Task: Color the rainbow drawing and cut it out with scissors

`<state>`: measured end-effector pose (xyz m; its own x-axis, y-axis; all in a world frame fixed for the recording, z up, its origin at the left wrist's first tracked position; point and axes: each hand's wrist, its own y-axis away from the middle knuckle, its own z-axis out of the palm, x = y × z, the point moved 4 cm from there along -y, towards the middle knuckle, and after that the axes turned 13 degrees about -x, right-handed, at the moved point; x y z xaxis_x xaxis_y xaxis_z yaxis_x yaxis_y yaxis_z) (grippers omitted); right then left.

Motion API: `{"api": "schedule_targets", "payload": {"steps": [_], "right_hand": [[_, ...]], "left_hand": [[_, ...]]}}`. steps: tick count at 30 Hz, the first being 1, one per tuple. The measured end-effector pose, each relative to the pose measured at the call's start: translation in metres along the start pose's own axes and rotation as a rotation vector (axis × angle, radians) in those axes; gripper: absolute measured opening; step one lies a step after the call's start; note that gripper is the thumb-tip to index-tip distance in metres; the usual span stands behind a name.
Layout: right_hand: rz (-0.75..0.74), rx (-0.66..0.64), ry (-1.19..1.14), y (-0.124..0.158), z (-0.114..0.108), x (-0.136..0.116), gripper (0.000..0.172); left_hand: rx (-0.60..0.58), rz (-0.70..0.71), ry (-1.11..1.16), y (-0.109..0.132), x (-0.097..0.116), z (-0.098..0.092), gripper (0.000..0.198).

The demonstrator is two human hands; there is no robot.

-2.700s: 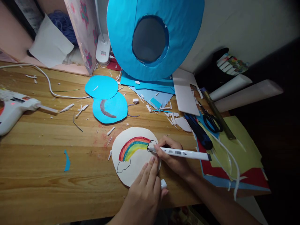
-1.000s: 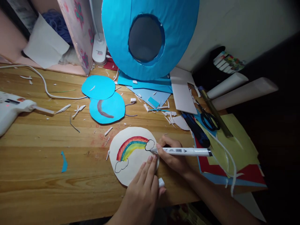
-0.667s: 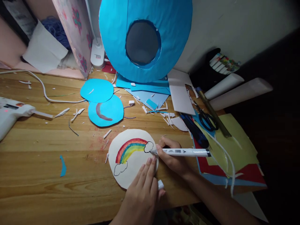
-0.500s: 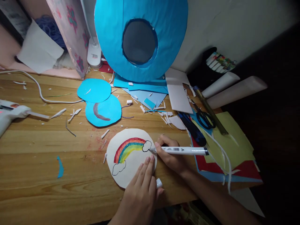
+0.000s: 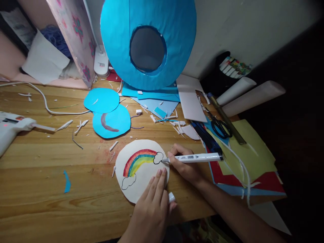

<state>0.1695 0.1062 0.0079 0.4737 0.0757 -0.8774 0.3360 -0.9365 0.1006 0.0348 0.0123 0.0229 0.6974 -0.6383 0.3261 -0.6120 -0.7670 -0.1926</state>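
A round white paper disc (image 5: 141, 195) with a coloured rainbow and two black cloud outlines lies on the wooden table. My left hand (image 5: 152, 206) presses its straight fingers flat on the disc's lower right part. A white marker cap (image 5: 171, 197) is tucked between this hand's thumb and its side. My right hand (image 5: 186, 167) is closed around a white marker (image 5: 199, 157), which it holds almost level. The marker's grey tip touches, or nearly touches, the disc beside the right-hand cloud.
Behind stands a large blue ring-shaped piece (image 5: 177, 44). Two joined blue paper ovals (image 5: 113, 121) lie left of centre. A glue gun (image 5: 15, 126) is at the left edge. Scissors (image 5: 221, 128), a dark blue cutter (image 5: 206, 136) and coloured sheets (image 5: 253, 152) lie right. Paper scraps are scattered about.
The marker's back end has tipped up slightly and shifted a little left, with its tip still by the right-hand cloud. My left hand stays in place. The camera view has shifted slightly.
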Motion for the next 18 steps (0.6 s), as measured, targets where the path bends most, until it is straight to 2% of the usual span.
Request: {"api": "schedule_targets", "payload": {"steps": [9,18], "right_hand": [[-0.016,-0.033,0.051,0.0003,0.0014,-0.0067,0.028],[-0.015,-0.003,0.066,0.0006,-0.0001,-0.0037,0.028]], "left_hand": [[-0.002,-0.003,0.019,0.0008,-0.0019,-0.0007,0.036],[-0.01,-0.003,0.009,-0.0011,-0.0002,-0.0004,0.037]]}}
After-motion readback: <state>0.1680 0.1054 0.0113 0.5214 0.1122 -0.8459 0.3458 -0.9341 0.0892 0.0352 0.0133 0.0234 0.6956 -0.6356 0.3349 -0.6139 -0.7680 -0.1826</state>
